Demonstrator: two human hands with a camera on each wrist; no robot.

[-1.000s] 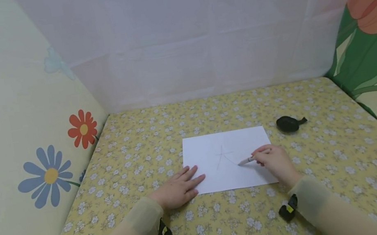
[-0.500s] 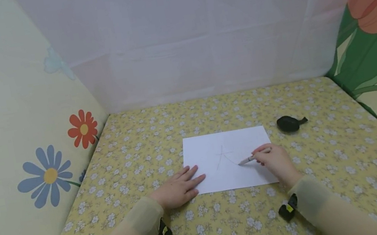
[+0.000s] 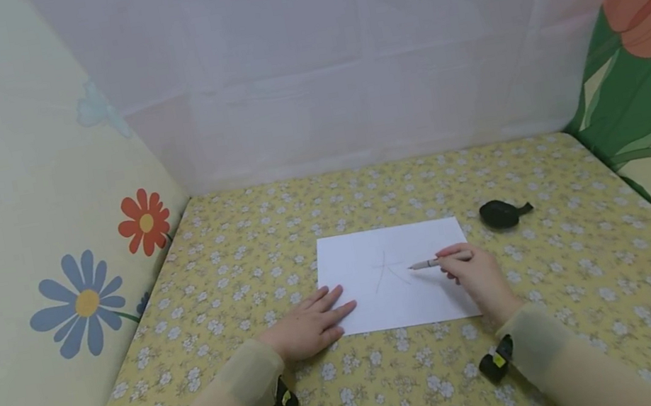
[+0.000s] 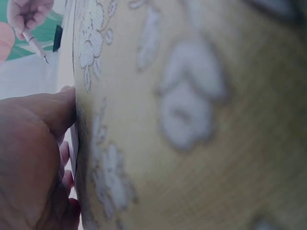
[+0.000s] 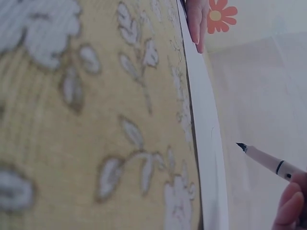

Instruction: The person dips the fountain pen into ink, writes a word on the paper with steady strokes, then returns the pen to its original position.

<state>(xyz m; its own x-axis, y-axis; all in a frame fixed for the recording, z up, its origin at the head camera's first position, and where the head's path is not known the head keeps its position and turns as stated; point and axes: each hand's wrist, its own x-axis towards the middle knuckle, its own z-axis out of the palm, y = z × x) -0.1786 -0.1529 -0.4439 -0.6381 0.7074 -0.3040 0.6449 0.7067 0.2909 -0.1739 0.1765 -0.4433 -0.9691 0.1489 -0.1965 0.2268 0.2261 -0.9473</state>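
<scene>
A white sheet of paper [image 3: 351, 250] lies on the flowered tablecloth, with a few thin crossing pen strokes [image 3: 385, 266] near its middle. My left hand [image 3: 307, 327] rests flat with spread fingers on the sheet's lower left corner. My right hand [image 3: 475, 277] pinches a pale fountain pen [image 3: 425, 264] over the sheet's right half, nib pointing left. In the right wrist view the pen [image 5: 265, 159] shows a dark nib and a dark ring, and the nib stands clear of the paper [image 5: 207, 129]. The left wrist view also shows the pen [image 4: 35, 45] in the right hand.
A black rounded object with a short tail [image 3: 499, 214] lies on the cloth beyond the sheet's right edge; its kind is unclear. A yellow flowered tablecloth [image 3: 255, 243] covers the table. A pale curtain [image 3: 304, 77] hangs behind, with printed panels at both sides.
The nib has left the end of the lower right stroke and moved up the sheet, lifting off the paper. The pen lies nearer to level. My left hand has stayed in place.
</scene>
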